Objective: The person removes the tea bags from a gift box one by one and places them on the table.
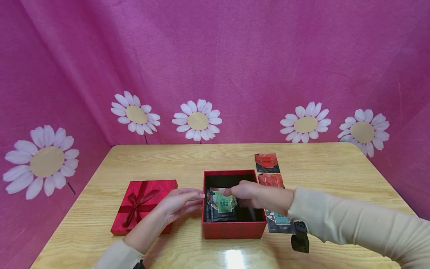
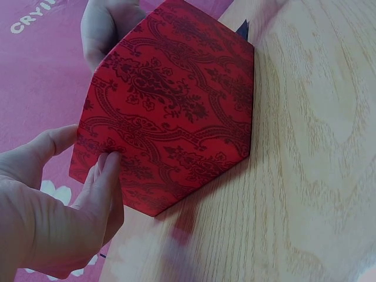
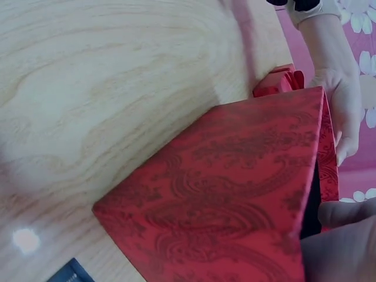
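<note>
On the near side of the desk (image 1: 188, 160), the red box (image 1: 234, 229) stands upright in front of you, uncovered, mouth up; presumably so that both your hands can work at it from above and from the side. To its right, a dark packet (image 1: 282, 224) lies flat, partly hidden under your right forearm. To its left, the red lid (image 1: 162, 188) with its ribbon bow (image 1: 135, 204) rests bow up, apart from the box; judged set aside to leave the opening free.

Your left hand (image 1: 179, 205) has its fingers fairly straight, thumb apart from them, tips touching the left side of the box. Likely purpose: to steady it.

Inside the box, the green-label packet (image 1: 224, 205) leans at the left, label towards you, apparently with more packets behind it. Your right hand (image 1: 248, 191) reaches in over the right wall, thumb at this packet's upper corner. Other fingers mostly hidden; you cannot tell whether they pinch anything.

Farther off, right of the box: a red packet (image 1: 270, 179), partly covered by your arm, then a red-and-black packet (image 1: 267, 162). Behind everything hangs the pink curtain (image 1: 235, 56), printed with daisies.
</note>
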`<state>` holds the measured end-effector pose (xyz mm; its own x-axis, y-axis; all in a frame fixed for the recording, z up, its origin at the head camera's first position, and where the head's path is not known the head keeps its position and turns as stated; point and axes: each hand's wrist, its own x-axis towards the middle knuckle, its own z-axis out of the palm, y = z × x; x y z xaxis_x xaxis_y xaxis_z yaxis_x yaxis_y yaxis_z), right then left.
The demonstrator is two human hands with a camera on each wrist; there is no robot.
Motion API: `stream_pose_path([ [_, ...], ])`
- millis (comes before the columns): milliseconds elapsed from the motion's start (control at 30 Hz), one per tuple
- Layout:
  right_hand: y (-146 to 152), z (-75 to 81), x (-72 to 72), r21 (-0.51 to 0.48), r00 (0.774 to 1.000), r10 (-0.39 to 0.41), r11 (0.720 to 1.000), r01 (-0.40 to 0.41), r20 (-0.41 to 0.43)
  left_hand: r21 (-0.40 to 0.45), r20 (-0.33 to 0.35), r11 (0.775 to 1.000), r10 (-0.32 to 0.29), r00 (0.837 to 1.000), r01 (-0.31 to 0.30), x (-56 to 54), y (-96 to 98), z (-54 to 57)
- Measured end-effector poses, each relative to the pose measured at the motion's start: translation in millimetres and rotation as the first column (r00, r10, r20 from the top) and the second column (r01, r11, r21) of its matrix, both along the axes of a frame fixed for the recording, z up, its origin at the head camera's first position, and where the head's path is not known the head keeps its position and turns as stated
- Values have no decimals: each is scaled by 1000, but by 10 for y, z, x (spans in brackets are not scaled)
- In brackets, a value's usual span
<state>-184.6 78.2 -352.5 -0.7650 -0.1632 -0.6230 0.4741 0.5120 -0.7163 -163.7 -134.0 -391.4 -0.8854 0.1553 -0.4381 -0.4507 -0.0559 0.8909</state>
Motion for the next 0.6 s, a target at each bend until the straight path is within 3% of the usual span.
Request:
stream_pose_path([
  [167, -7, -31, 9, -30, 999, -19, 999, 20, 29, -8, 8, 1000, 12, 1000, -12, 3, 11, 0],
  [600, -9, 21, -19, -103, 998, -55, 993, 58, 38, 43, -22, 998, -50, 999, 51, 4, -27, -11],
])
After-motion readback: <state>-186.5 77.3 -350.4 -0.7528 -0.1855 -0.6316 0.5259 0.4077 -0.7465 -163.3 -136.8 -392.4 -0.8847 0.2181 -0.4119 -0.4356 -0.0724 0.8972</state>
